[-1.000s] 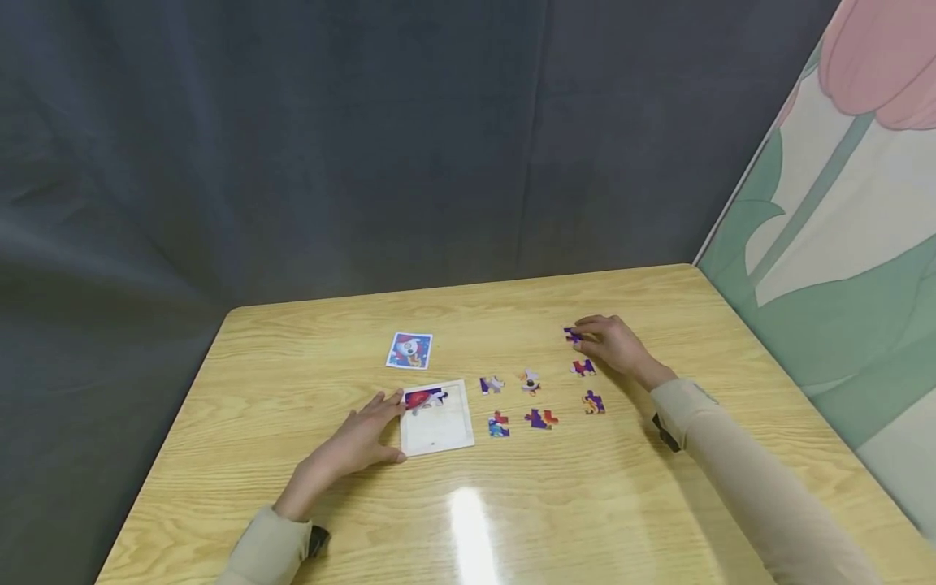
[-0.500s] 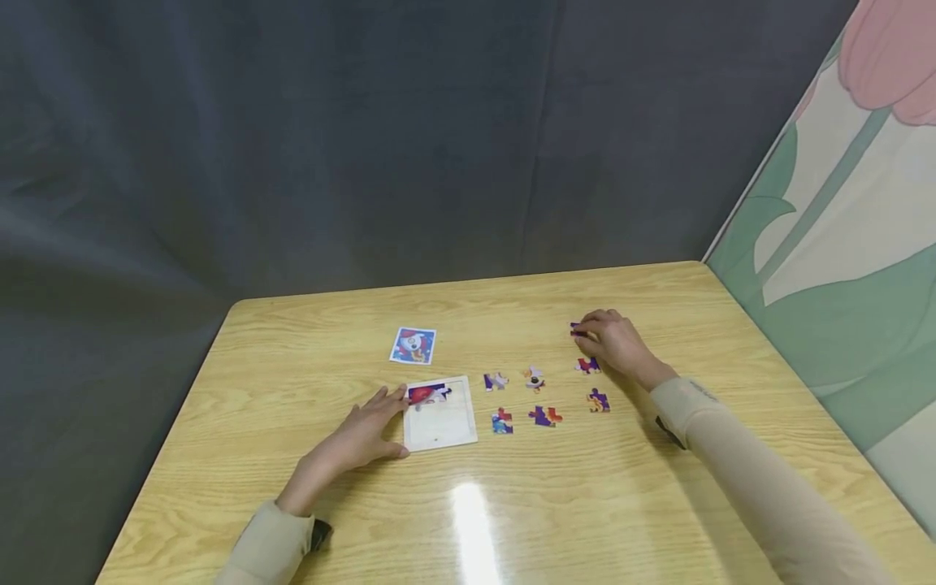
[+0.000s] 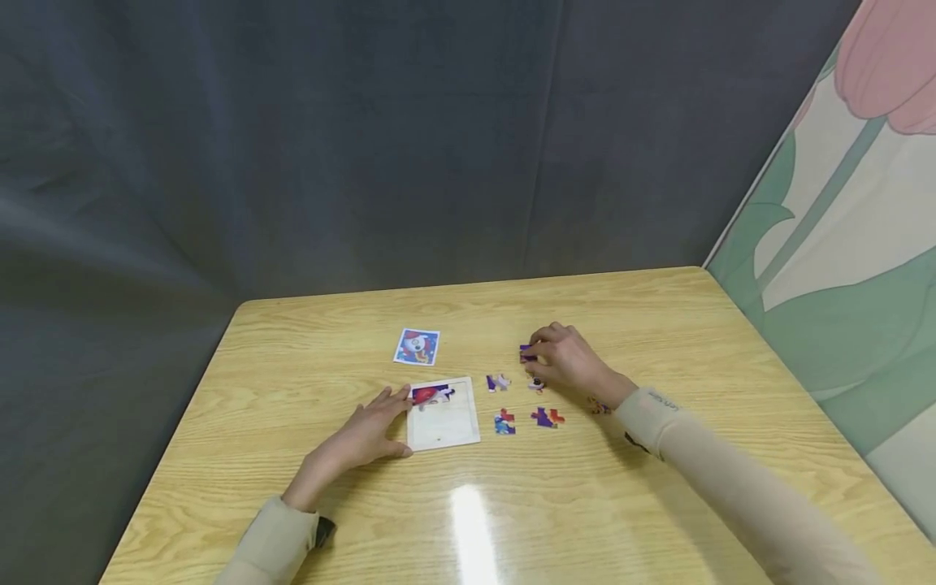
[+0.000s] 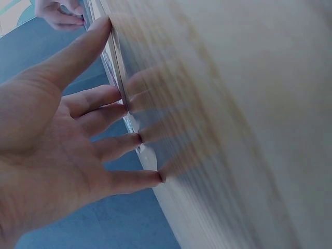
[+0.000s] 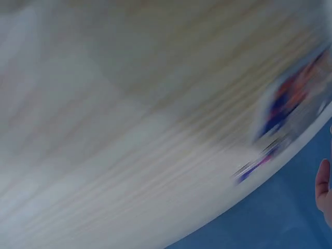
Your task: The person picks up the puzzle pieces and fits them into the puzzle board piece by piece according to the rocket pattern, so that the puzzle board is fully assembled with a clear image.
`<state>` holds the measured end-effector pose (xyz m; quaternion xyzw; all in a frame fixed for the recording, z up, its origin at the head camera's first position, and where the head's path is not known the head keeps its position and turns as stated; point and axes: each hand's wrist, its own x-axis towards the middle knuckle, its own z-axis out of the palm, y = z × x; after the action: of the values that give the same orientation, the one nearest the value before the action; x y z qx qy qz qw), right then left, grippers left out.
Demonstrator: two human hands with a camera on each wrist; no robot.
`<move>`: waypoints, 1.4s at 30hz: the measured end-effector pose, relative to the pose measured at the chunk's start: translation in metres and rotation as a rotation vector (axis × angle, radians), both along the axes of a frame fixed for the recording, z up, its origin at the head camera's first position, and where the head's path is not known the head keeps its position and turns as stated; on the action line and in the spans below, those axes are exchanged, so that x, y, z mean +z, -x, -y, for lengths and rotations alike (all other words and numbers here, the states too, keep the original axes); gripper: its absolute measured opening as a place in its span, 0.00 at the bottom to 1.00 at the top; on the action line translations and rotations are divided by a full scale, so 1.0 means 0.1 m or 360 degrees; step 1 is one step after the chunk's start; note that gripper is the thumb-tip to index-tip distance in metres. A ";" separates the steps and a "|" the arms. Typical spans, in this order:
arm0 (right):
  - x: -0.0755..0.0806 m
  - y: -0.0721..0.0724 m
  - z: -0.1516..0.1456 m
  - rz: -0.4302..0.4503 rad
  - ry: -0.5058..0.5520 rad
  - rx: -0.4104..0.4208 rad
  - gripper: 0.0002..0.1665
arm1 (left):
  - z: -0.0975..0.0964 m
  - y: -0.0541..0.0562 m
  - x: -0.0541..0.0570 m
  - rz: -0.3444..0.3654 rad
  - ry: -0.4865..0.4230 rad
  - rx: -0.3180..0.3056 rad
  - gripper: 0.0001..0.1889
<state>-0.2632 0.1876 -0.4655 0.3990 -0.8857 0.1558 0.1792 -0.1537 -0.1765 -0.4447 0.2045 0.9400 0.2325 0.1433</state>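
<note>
My left hand [image 3: 369, 431] lies with spread, fairly straight fingers along the left edge of the white puzzle tray [image 3: 457, 435]. In the left wrist view, the left fingertips [image 4: 160, 179] touch down at the tray side and the tabletop. A few joined red, white and purple pieces [image 3: 426, 395] fill the tray's upper left. My right hand [image 3: 570, 357] pinches a dark purple puzzle piece [image 3: 526, 353] between thumb and fingers, above the loose pieces. Just below this hand is a white-and-orange puzzle piece [image 3: 537, 383], partly covered.
Several loose pieces lie right of the tray, among them a purple-white piece [image 3: 498, 382], a red-blue piece [image 3: 504, 422] and a purple-orange piece [image 3: 547, 418]. Another piece [image 3: 600, 405] is partly behind the right wrist. A picture card [image 3: 417, 347] lies behind the tray on the wooden table [image 3: 366, 520].
My right hand has moved left from the far right of the loose pieces, carrying the purple puzzle piece with it. The left hand has stayed at the tray.
</note>
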 end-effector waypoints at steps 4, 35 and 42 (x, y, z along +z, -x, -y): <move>0.03 -0.13 0.28 0.0092 0.0026 0.0093 0.13 | 0.00 0.01 0.00 0.0000 0.0000 0.0003 0.37; 0.01 -0.41 1.08 0.0232 -0.0078 0.0247 0.12 | 0.00 0.00 0.02 0.0000 0.0027 0.0014 0.37; 0.05 -0.42 1.13 0.0256 -0.0146 0.0188 0.10 | 0.01 0.01 0.02 -0.0002 0.0032 0.0004 0.38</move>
<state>-0.2215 0.0744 -0.4606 0.4446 -0.8783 0.1568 0.0797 -0.1548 -0.1770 -0.4425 0.2020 0.9426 0.2232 0.1443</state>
